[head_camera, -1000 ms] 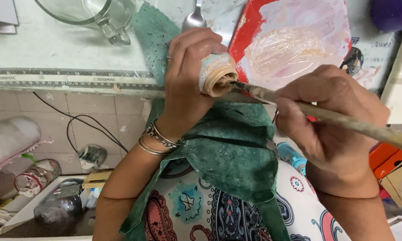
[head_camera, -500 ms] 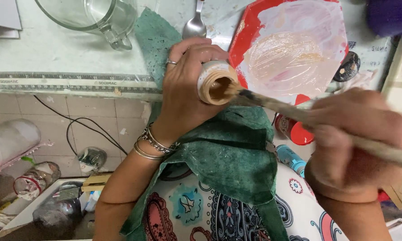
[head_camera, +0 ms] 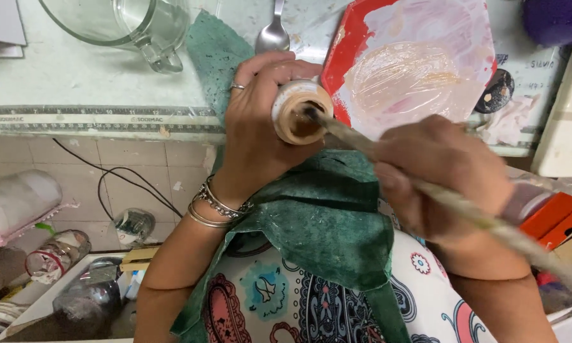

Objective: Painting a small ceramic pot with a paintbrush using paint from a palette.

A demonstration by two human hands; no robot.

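The left hand (head_camera: 260, 133) is wrapped around a small tan pot (head_camera: 300, 110), grasping it with its open mouth turned toward the camera, just in front of the near edge of the red octagonal plate (head_camera: 346, 47). The right hand (head_camera: 442, 174), blurred, grips a long paintbrush (head_camera: 426, 187) whose tip sits inside the pot's mouth. The plate is smeared with pale beige and white paint. A metal spoon (head_camera: 273, 32) lies just left of the plate, and a glass jug (head_camera: 124, 22) stands further left of it. A green cloth (head_camera: 318, 222) hangs below the plate, under both hands, draped over the person's lap. Silver bracelets (head_camera: 216, 206) circle the left wrist.
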